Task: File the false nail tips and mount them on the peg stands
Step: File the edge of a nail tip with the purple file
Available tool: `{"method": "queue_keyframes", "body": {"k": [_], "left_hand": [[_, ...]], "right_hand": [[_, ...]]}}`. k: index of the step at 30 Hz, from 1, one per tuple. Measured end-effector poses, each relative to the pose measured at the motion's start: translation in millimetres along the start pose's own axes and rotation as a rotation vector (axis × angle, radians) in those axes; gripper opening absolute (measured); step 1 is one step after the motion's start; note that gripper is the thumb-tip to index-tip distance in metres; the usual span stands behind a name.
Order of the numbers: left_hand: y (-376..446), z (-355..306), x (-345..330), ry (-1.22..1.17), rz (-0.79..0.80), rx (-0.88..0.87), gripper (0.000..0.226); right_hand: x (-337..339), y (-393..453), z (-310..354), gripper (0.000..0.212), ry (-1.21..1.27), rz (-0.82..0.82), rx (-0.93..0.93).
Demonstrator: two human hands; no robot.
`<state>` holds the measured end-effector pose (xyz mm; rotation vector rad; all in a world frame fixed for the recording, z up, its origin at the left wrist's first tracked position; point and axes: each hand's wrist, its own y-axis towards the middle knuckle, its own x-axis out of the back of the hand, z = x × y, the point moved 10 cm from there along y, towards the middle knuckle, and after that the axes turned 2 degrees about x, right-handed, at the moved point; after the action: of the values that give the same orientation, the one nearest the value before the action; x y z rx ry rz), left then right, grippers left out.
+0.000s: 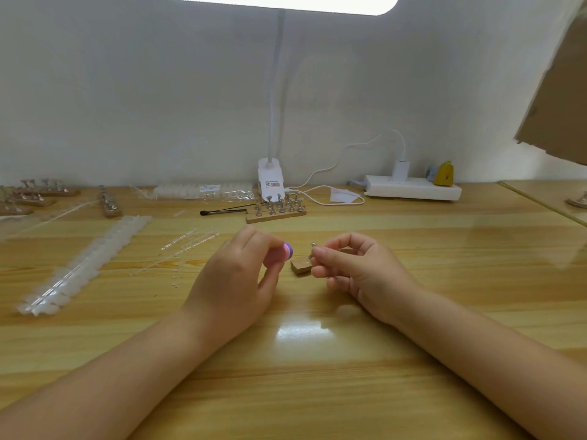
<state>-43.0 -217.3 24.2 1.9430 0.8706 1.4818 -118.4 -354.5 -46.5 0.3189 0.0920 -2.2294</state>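
My left hand grips a small pink and purple file block between thumb and fingers. My right hand pinches something tiny at the fingertips, right by a metal peg that stands on a small wooden base; whether it holds a nail tip or the peg itself I cannot tell. Between the two hands the base rests on the wooden table. A wooden peg stand with several metal pegs sits farther back. Strips of clear false nail tips lie at the left.
A white clamp lamp stands at the back, its cable running to a white power strip. A thin black brush lies by the stand. More peg stands sit far left, cut plastic sprues left of centre, and cardboard hangs top right.
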Motion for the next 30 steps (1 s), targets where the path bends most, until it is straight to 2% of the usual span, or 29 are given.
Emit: {"method": "queue_keyframes", "body": {"k": [5, 11, 17, 20, 24, 27, 30], "left_hand": [[-1.0, 1.6, -0.6, -0.003, -0.001, 0.001, 0.010], [-0.1, 4.6, -1.0, -0.008, -0.009, 0.015, 0.007], [0.9, 1.2, -0.9, -0.080, -0.001, 0.009, 0.012], [2.5, -11.3, 2.2, -0.136, 0.008, -0.088, 0.015], [0.1, -31.8, -4.9, -0.116, 0.074, -0.276, 0.016], [0.7, -14.6, -12.5, -0.045, 0.134, -0.214, 0.014], [2.7, -11.5, -4.8, -0.052, 0.077, -0.188, 0.015]], "right_hand": [[5.5, 1.7, 2.5, 0.035, -0.164, -0.026, 0.057], [5.2, 4.7, -5.6, 0.016, -0.123, 0.006, 0.013], [-3.0, -1.9, 1.1, 0.003, -0.238, 0.011, 0.065], [-6.8, -4.4, 4.2, 0.003, -0.275, 0.030, 0.100], [-19.7, -8.6, 10.8, 0.007, -0.406, 0.133, 0.199], [-24.4, -9.2, 10.2, 0.010, -0.455, 0.190, 0.218], [-24.9, -8.3, 9.8, 0.012, -0.471, 0.202, 0.218]]}}
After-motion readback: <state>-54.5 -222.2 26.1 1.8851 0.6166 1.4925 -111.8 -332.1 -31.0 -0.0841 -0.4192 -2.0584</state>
